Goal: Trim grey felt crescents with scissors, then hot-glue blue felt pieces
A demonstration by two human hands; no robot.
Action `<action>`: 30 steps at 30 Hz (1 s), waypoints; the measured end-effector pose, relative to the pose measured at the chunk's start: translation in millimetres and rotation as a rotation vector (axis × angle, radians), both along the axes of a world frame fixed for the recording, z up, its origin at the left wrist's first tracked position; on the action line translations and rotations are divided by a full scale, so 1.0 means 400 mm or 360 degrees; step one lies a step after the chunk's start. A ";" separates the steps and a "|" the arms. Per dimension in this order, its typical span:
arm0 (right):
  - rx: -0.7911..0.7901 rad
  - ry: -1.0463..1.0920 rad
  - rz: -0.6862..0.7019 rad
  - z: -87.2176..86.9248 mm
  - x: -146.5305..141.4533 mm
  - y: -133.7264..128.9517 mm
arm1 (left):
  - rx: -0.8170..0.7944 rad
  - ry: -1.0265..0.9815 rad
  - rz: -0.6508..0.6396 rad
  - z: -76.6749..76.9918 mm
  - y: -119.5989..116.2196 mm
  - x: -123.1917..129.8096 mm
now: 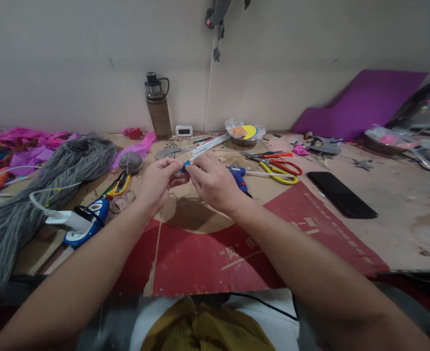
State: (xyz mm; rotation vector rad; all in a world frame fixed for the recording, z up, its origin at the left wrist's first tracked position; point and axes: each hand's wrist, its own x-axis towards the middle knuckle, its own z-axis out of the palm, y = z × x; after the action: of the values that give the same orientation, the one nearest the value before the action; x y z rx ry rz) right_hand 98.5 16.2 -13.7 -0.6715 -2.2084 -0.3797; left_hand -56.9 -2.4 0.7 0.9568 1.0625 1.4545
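Observation:
Both hands meet over the middle of the cardboard (200, 258), fingertips nearly touching. A small blue piece (185, 166) is pinched in the fingers of my left hand (161, 183). My right hand (215, 184) is closed at the right end of that piece, thumb and forefinger pressed together; the fingers hide part of it. Just beyond the hands lies a bundle of white sticks (211, 144). A blue glue gun (238, 176) rests to the right of my right hand, partly hidden behind it.
Scissors with red and yellow handles (280, 173) and a black phone (341, 194) lie to the right. Grey yarn (79, 163), a power strip (88, 222) and a yellow cutter (120, 185) are on the left. A bottle (158, 109) and small clock (183, 130) stand by the wall.

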 end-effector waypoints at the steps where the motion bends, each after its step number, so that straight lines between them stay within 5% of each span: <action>1: -0.0066 0.0062 0.0027 -0.003 -0.002 0.002 | -0.0004 0.0006 0.0001 0.000 0.001 -0.001; 9: -0.0657 0.0524 0.0251 -0.002 -0.008 0.000 | 0.0070 0.0154 0.0085 0.006 0.016 -0.021; 18: -0.0586 0.0091 0.0112 -0.042 -0.027 -0.029 | -0.0130 -0.0107 0.0045 0.026 0.025 -0.031; 23: -0.0660 -0.0010 0.0280 -0.020 -0.011 -0.024 | 0.0083 -0.0051 0.0048 0.025 0.015 -0.030; 25: -0.0684 0.0184 0.0095 0.006 0.027 -0.019 | 0.0176 -0.0043 0.0010 0.024 0.013 -0.031; 27: -0.0712 0.0364 -0.0316 0.023 0.076 -0.014 | 0.0220 -0.0031 -0.0042 0.024 0.012 -0.031; 30: -0.0915 0.0220 -0.0891 0.008 0.139 -0.007 | 0.0244 0.0011 -0.0081 0.024 0.010 -0.029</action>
State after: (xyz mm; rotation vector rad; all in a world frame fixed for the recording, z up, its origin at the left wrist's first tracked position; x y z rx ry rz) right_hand 154.0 13.5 -10.3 -1.5870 -1.9665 0.0457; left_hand -68.6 1.6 10.4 1.0904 0.9350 1.5082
